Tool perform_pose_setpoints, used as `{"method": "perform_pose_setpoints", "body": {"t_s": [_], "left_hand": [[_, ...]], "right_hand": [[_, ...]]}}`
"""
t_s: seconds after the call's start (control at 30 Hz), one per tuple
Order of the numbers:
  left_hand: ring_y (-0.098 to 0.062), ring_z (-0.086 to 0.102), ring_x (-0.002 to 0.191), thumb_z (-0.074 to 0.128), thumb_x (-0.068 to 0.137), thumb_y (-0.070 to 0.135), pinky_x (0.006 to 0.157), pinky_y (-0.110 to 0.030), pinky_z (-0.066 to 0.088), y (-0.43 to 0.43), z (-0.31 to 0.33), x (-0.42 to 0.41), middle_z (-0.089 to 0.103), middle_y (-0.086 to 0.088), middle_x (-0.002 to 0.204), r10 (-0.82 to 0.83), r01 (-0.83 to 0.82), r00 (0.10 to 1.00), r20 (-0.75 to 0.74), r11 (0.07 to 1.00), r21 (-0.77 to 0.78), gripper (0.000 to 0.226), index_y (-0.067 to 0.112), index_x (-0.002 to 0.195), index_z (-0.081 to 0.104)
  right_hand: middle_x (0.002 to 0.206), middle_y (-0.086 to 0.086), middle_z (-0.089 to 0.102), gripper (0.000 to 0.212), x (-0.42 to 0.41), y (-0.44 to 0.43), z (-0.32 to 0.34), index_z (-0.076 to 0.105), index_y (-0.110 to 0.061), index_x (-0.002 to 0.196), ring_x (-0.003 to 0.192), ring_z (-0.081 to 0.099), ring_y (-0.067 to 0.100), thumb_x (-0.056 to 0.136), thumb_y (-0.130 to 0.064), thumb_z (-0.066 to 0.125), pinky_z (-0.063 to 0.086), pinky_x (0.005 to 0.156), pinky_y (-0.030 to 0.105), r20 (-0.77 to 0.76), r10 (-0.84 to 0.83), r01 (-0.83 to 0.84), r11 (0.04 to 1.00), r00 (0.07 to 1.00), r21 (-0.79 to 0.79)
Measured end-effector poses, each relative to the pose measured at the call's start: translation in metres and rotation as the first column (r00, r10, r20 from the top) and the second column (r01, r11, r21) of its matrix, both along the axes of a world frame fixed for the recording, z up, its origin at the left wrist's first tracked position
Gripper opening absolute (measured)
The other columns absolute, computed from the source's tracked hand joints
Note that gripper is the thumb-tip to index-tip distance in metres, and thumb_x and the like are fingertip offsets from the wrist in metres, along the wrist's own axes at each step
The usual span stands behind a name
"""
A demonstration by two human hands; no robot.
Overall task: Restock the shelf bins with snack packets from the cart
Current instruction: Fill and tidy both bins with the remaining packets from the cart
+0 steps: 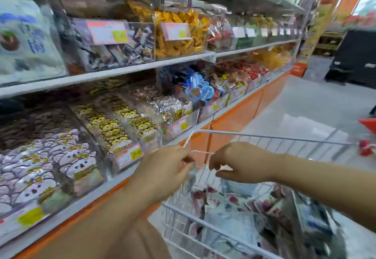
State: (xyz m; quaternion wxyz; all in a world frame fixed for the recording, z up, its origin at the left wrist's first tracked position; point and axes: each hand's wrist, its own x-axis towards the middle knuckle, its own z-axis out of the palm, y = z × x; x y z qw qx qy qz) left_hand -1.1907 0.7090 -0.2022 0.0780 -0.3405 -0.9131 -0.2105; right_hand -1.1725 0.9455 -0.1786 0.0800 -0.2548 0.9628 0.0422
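Observation:
Both of my hands reach out over the near left corner of the white wire cart. My left hand hovers by the cart's corner wire with fingertips drawn close together, and I see nothing in it. My right hand hangs palm down above the cart with fingers loosely curled and nothing visible in them. Below them lie several snack packets, white with red prints, on a pale plastic bag. Clear shelf bins on the left hold cat-face packets, yellow and pink-white.
The orange shelf base runs along the cart's left side. Upper bins hold orange packets and dark ones. A blue-packet bin sits farther along. A grey floor aisle stretches ahead, and a red object sits at the cart's far right.

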Motion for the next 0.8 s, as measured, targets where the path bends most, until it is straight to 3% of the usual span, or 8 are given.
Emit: {"method": "perform_pose_setpoints", "body": {"t_s": [0.13,0.2,0.3,0.47,0.53,0.6,0.7,0.8], "left_hand": [[-0.007,0.049,0.119,0.052,0.100,0.041,0.103,-0.038,0.043,0.011,-0.029,-0.008,0.059,0.021,0.119,-0.041,0.050,0.993,0.112,0.996,-0.078,0.019,0.041,0.116,0.063],[-0.005,0.046,0.119,0.053,0.100,0.041,0.104,-0.037,0.042,0.010,-0.033,-0.011,0.058,0.023,0.117,-0.058,0.069,0.984,0.166,0.996,-0.057,0.018,0.043,0.115,0.062],[-0.003,0.045,0.119,0.054,0.100,0.036,0.103,-0.036,0.042,0.008,-0.034,-0.012,0.057,0.025,0.116,-0.066,0.072,0.981,0.185,0.997,-0.022,0.018,0.043,0.114,0.063],[-0.002,0.039,0.120,0.052,0.101,0.031,0.103,-0.032,0.039,0.007,-0.035,-0.009,0.056,0.025,0.118,-0.063,0.057,0.975,0.212,0.998,0.035,0.020,0.039,0.116,0.064],[-0.001,0.038,0.120,0.052,0.100,0.030,0.102,-0.031,0.038,0.007,-0.036,-0.009,0.057,0.024,0.117,-0.059,0.051,0.976,0.207,0.998,0.045,0.021,0.039,0.115,0.064],[0.001,0.036,0.117,0.053,0.099,0.029,0.100,-0.030,0.039,0.006,-0.036,-0.009,0.056,0.027,0.112,-0.053,0.039,0.975,0.217,0.997,0.066,0.021,0.040,0.113,0.065],[0.004,0.035,0.117,0.051,0.100,0.030,0.099,-0.028,0.039,0.005,-0.035,-0.006,0.052,0.030,0.109,-0.045,0.027,0.970,0.239,0.997,0.079,0.022,0.041,0.115,0.064],[0.005,0.036,0.117,0.051,0.100,0.031,0.099,-0.028,0.038,0.005,-0.032,-0.004,0.054,0.029,0.110,-0.044,0.023,0.970,0.239,0.996,0.089,0.022,0.039,0.115,0.066]], "right_hand": [[0.130,0.001,0.061,0.040,-0.013,0.030,-0.068,0.053,-0.025,0.137,0.117,0.058,0.027,0.097,-0.023,0.054,0.050,0.093,0.040,0.258,-0.135,0.075,0.970,0.957,0.230],[0.140,0.009,0.049,0.056,-0.022,0.034,-0.101,0.041,-0.024,0.147,0.120,0.055,0.033,0.094,-0.012,0.054,0.051,0.093,0.047,0.308,-0.129,0.030,0.951,0.943,0.307],[0.151,0.010,0.035,0.074,-0.038,0.024,-0.135,0.028,-0.024,0.153,0.126,0.050,0.035,0.090,-0.005,0.061,0.051,0.094,0.051,0.286,0.025,-0.133,0.922,0.958,0.365],[0.150,0.006,0.041,0.066,-0.065,-0.002,-0.150,0.029,-0.022,0.153,0.130,0.046,0.032,0.095,-0.013,0.058,0.048,0.093,0.047,0.226,0.272,-0.342,0.858,0.935,0.383],[0.155,0.007,0.037,0.075,-0.073,-0.006,-0.151,0.021,-0.024,0.157,0.134,0.042,0.031,0.093,-0.013,0.059,0.047,0.095,0.047,0.260,0.310,-0.393,0.833,0.914,0.388],[0.153,0.012,0.037,0.097,-0.080,-0.007,-0.156,0.005,-0.032,0.159,0.130,0.045,0.034,0.088,-0.014,0.069,0.048,0.092,0.049,0.370,0.209,-0.370,0.815,0.905,0.445],[0.149,0.017,0.043,0.126,-0.088,-0.014,-0.155,-0.006,-0.047,0.155,0.129,0.046,0.037,0.073,-0.025,0.087,0.048,0.093,0.048,0.530,-0.105,-0.210,0.840,0.841,0.500],[0.159,0.011,0.032,0.125,-0.092,-0.022,-0.146,0.000,-0.036,0.159,0.142,0.036,0.033,0.071,-0.032,0.090,0.041,0.104,0.046,0.626,-0.176,-0.127,0.904,0.760,0.408]]}}
